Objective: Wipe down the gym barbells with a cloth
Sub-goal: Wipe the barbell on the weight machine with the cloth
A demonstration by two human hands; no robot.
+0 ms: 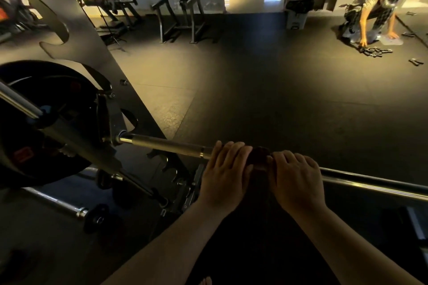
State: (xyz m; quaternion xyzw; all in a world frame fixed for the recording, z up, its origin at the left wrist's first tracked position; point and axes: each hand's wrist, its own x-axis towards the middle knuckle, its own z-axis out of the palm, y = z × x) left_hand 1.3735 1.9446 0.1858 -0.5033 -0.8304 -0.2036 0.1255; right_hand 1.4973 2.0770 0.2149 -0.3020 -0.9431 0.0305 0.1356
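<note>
A steel barbell (pixel 166 144) runs from a rack carriage at the left across to the right edge. A dark cloth (pixel 260 157) is wrapped over the bar near its middle. My left hand (pixel 225 169) lies over the bar with fingers curled round it at the cloth's left end. My right hand (pixel 295 174) grips the bar and cloth at the right end. The cloth shows only between the two hands; the part under them is hidden.
A black weight plate (pixel 46 127) hangs on the rack at the left, beside a notched steel upright (pixel 76 37). A second bar (pixel 58 203) lies on the floor below. Benches (pixel 178 7) stand at the back. Another person (pixel 370 14) crouches on the black floor far right.
</note>
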